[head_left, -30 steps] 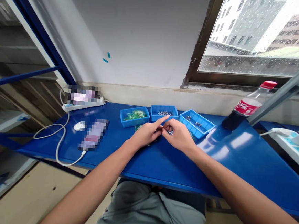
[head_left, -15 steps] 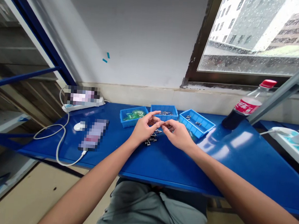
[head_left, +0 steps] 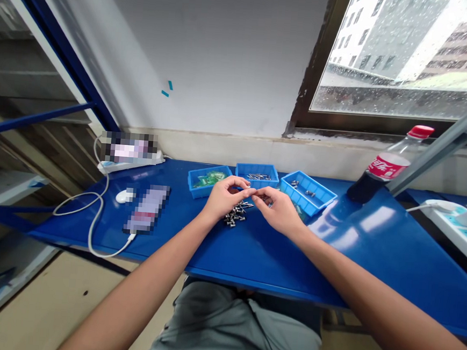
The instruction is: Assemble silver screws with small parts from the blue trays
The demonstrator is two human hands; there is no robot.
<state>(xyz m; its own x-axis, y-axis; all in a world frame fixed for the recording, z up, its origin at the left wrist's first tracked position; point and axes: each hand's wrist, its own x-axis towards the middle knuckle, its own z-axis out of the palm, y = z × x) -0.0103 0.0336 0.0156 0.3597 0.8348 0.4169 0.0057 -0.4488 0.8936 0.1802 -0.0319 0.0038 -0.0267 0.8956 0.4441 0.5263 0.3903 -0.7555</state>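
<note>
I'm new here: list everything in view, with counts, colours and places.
Table: one, blue, against the wall
Trays: three, light blue, table's back
Green pieces: uncounted, left tray
Metal pins: several, silvery, middle tray
Screws: many, silvery, mid-table; similar ones, right tray
Bottle: one, red-capped, dark drink, right back
Power strips: two, white, left back and right edge
Cable: one, white, left
Oval object: one, white, left
Pixelated objects: two, mixed colours, left
Tape strips: two, teal, on wall
Window: one, brown frame, upper right
Post: one, grey, right
Trousers: one pair, grey, bottom
Left hand, right hand: one each, bare, fingertips together near screws
</note>
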